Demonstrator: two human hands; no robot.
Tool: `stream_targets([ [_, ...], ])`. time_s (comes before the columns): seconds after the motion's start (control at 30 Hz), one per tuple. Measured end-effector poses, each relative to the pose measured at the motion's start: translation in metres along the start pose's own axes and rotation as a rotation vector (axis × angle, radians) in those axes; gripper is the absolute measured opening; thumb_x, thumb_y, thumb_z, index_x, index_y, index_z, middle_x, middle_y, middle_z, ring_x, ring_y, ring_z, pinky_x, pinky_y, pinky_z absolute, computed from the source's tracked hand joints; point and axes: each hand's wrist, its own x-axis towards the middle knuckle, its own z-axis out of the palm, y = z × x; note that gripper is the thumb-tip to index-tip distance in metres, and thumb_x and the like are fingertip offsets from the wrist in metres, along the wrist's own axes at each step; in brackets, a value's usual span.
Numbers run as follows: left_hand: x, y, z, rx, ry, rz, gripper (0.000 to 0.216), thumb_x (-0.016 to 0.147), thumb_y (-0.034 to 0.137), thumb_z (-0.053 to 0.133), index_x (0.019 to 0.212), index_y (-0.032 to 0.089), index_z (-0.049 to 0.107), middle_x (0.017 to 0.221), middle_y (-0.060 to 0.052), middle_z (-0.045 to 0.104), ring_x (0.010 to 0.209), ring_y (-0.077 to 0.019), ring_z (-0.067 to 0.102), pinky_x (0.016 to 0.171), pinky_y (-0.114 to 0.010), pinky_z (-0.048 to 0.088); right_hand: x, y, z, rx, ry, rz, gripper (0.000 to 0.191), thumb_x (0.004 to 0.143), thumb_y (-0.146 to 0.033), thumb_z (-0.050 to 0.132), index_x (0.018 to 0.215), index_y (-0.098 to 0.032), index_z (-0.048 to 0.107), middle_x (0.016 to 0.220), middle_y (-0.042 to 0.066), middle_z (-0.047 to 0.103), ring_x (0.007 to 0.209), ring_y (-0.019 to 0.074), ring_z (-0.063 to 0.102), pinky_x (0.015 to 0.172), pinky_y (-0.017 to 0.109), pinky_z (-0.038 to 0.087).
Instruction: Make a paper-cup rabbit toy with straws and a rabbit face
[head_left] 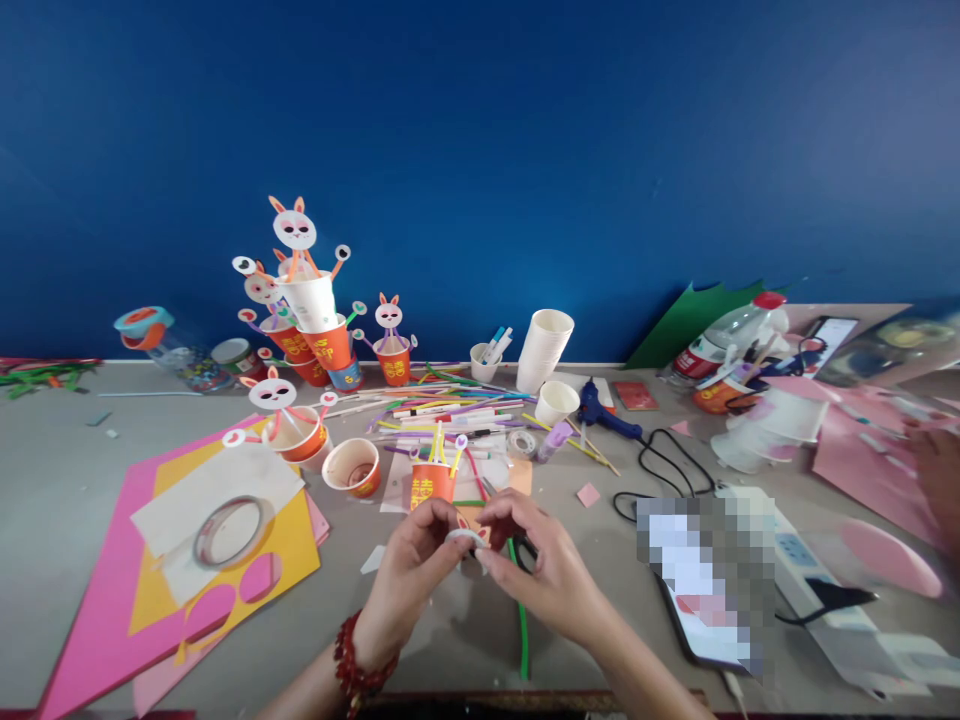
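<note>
left hand (409, 575), right hand (544, 570) on disc (466, 538)

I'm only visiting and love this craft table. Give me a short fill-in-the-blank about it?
1. The left hand and right hand pinch a small ___ paper piece between them.
2. The bracelet on the left wrist has ___ beads.
3. The glue gun is coloured ___.
4. A long ___ stick lies under the right hand.
Missing words: white, red, blue, green.
</note>
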Motion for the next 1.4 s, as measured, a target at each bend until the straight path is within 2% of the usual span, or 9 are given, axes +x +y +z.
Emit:
stream_targets([
  [0.17, -0.001, 0.002, 0.002, -0.009, -0.002, 0.011, 0.023, 0.077, 0.032, 0.078, 0.087, 0.018, 0.063, 0.079, 0.0, 0.059, 0.074, -0.0125, 0.054, 0.069, -0.022, 0.045, 0.001, 0.003, 0.008, 0.06, 0.037, 0.048, 0.004, 0.087, -0.023, 0.059, 0.087, -0.02, 0.057, 0.079, 0.0, 0.06, 0.069, 0.0135, 0.058, 0.065, 0.024, 0.048],
  [0.33, -0.002, 0.002, 0.003, -0.017, -0.026, 0.029, 0.02, 0.079, 0.03, 0.076, 0.087, 0.019, 0.062, 0.08, 0.0, 0.059, 0.075, -0.012, 0.054, 0.069, -0.021, 0.045, 0.001, 0.005, 0.012, 0.115, 0.1, 0.064, 0.013, 0.09, -0.03, 0.057, 0.081, -0.019, 0.056, 0.073, 0.0, 0.057, 0.063, 0.0131, 0.055, 0.059, 0.023, 0.044],
  [0.47, -0.003, 0.002, 0.003, -0.006, -0.03, 0.032, 0.018, 0.08, 0.029, 0.075, 0.088, 0.019, 0.062, 0.08, 0.0, 0.059, 0.076, -0.0118, 0.054, 0.07, -0.021, 0.044, 0.002, 0.004, 0.013, 0.156, 0.114, 0.07, 0.014, 0.09, -0.029, 0.057, 0.08, -0.019, 0.055, 0.071, -0.001, 0.056, 0.062, 0.0127, 0.054, 0.058, 0.023, 0.043],
  [0.63, -0.002, 0.001, 0.002, -0.005, -0.047, 0.038, 0.015, 0.083, 0.028, 0.073, 0.089, 0.019, 0.062, 0.081, 0.001, 0.059, 0.077, -0.0117, 0.054, 0.071, -0.021, 0.045, 0.001, 0.003, 0.013, 0.165, 0.107, 0.089, 0.012, 0.089, -0.027, 0.057, 0.08, -0.019, 0.055, 0.072, -0.001, 0.055, 0.063, 0.0128, 0.053, 0.059, 0.023, 0.043],
  [0.73, -0.002, -0.001, 0.0, -0.017, -0.036, 0.05, 0.014, 0.084, 0.027, 0.072, 0.09, 0.019, 0.062, 0.083, 0.0, 0.059, 0.079, -0.0123, 0.055, 0.073, -0.022, 0.045, -0.001, 0.003, 0.013, 0.168, 0.105, 0.125, 0.007, 0.087, -0.026, 0.058, 0.087, -0.019, 0.058, 0.074, 0.0, 0.056, 0.064, 0.0133, 0.052, 0.059, 0.023, 0.044],
  [0.97, -0.003, -0.006, -0.005, -0.043, -0.012, 0.052, 0.015, 0.085, 0.025, 0.07, 0.097, 0.02, 0.063, 0.095, -0.004, 0.061, 0.093, -0.0171, 0.056, 0.082, -0.027, 0.045, -0.006, 0.006, 0.014, 0.231, 0.101, 0.187, 0.017, 0.088, -0.029, 0.061, 0.102, -0.02, 0.06, 0.085, 0.003, 0.062, 0.069, 0.0146, 0.054, 0.062, 0.025, 0.049],
  [1.2, -0.004, -0.005, -0.008, -0.112, 0.008, 0.039, 0.016, 0.085, 0.027, 0.069, 0.098, 0.02, 0.064, 0.095, -0.004, 0.061, 0.093, -0.0181, 0.055, 0.083, -0.028, 0.044, -0.008, 0.013, 0.012, 0.425, 0.205, 0.204, 0.019, 0.09, -0.036, 0.062, 0.102, -0.022, 0.064, 0.092, 0.004, 0.065, 0.072, 0.0153, 0.056, 0.062, 0.025, 0.049],
  [1.3, -0.004, -0.004, -0.009, -0.139, 0.04, 0.045, 0.016, 0.085, 0.027, 0.069, 0.098, 0.019, 0.064, 0.095, -0.004, 0.06, 0.093, -0.0181, 0.054, 0.083, -0.028, 0.044, -0.008, 0.015, 0.01, 0.495, 0.238, 0.25, 0.02, 0.091, -0.038, 0.061, 0.102, -0.023, 0.067, 0.099, 0.006, 0.068, 0.076, 0.0157, 0.058, 0.067, 0.026, 0.049],
  [1.4, -0.005, -0.003, -0.011, -0.147, 0.041, 0.043, 0.014, 0.086, 0.027, 0.067, 0.097, 0.019, 0.064, 0.093, -0.003, 0.06, 0.09, -0.0167, 0.054, 0.08, -0.026, 0.043, -0.008, 0.016, 0.009, 0.534, 0.241, 0.302, 0.021, 0.09, -0.039, 0.064, 0.1, -0.022, 0.067, 0.097, 0.005, 0.07, 0.071, 0.0137, 0.057, 0.065, 0.025, 0.048],
])
